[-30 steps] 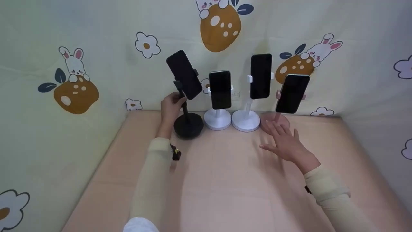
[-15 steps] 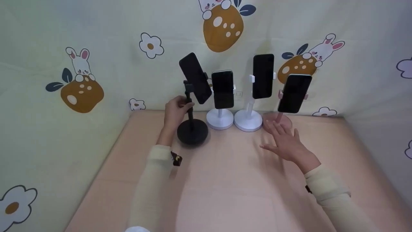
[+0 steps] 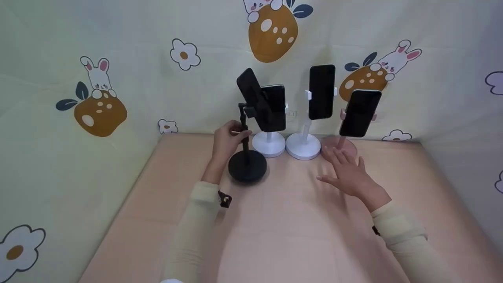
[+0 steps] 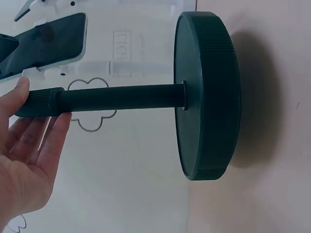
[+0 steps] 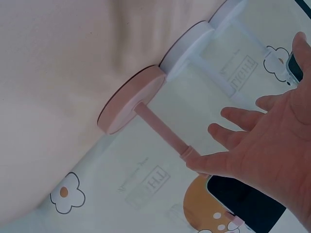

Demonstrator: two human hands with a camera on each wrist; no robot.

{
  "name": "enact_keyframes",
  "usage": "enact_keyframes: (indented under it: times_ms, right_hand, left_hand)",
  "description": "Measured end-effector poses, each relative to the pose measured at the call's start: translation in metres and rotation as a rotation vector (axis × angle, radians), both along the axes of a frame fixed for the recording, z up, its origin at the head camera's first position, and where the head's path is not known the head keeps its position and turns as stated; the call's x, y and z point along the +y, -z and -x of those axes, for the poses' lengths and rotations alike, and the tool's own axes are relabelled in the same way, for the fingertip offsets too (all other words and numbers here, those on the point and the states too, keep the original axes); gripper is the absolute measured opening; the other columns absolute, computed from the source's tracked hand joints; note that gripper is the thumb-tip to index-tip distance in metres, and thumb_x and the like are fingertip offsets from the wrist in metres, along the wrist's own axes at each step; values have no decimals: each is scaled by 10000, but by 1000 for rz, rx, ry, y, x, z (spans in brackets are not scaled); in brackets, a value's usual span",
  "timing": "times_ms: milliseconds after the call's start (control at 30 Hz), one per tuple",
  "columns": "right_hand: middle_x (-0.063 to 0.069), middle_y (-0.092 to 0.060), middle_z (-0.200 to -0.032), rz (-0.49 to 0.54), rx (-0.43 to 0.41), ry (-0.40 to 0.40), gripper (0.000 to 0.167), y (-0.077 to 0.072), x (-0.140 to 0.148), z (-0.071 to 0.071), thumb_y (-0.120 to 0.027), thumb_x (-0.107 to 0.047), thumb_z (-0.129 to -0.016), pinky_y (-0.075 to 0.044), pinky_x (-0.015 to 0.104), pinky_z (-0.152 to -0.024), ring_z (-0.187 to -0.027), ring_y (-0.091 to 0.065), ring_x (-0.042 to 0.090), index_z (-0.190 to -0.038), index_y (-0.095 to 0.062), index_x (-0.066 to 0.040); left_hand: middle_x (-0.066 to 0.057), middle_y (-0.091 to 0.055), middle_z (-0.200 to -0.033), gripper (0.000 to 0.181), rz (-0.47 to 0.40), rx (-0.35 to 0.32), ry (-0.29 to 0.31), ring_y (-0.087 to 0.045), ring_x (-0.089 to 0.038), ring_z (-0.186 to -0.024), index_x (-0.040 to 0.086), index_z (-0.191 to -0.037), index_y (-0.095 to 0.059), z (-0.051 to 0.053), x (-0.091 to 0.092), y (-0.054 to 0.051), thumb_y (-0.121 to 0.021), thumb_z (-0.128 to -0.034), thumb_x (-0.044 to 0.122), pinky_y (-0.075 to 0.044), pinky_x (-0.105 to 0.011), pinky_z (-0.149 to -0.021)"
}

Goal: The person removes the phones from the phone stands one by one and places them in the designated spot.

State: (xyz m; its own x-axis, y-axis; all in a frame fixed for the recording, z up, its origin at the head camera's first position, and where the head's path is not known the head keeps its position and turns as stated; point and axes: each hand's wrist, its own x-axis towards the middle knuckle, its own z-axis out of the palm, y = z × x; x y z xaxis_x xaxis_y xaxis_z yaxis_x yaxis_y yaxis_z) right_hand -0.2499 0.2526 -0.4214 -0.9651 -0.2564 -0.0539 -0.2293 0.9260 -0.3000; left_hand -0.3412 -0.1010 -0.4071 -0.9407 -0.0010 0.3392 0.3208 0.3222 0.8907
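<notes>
My left hand grips the pole of a black phone stand, with the thumb on one side and curled fingers on the other. The stand's round base seems slightly off the table, its shadow set apart from it in the left wrist view. A black phone sits tilted in its clamp and partly covers the phone behind. My right hand has its fingers spread before the pink phone stand, which bears another phone. Whether those fingers touch the pink stand, I cannot tell.
Two white phone stands, a shorter one and a taller one, stand between the black and pink ones. The taller holds a phone. A patterned cloth backdrop rises behind the table.
My left hand has moved the black stand to the right and nearer me, away from the back edge. Its phone now overlaps the one beside it. My right hand stays put.
</notes>
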Motion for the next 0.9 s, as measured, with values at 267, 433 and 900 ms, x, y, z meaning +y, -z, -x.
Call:
enact_keyframes:
  times_ms: [267, 433, 900]
  right_hand:
    - [194, -125, -1668, 1, -2, -4, 920, 2, 0, 0, -529, -660, -925, 23, 791, -1120, -1511, -72, 503, -1614, -99, -228]
    - [195, -124, -1668, 6, -1, -3, 920, 2, 0, 0, -535, -651, -927, 21, 795, -1117, -1510, -78, 505, -1613, -106, -214]
    - [192, -165, -1658, 8, 27, -22, 918, 2, -9, 5, -576, -581, -940, -17, 787, -1130, -1508, -105, 493, -1608, -125, -142]
  left_hand:
    - [-90, -735, -1004, 209, 59, -5, -26, -735, -221, -926, 82, -1005, -692, -2, 16, 10, -771, -871, 223, -606, -326, -807]
    - [-73, -735, -1009, 210, 62, -19, -18, -724, -209, -943, 89, -1012, -696, -1, 23, 14, -768, -875, 232, -606, -330, -826]
    - [-70, -733, -1016, 205, 78, -16, -9, -718, -204, -941, 88, -1042, -691, -3, 30, 17, -754, -888, 206, -600, -340, -846]
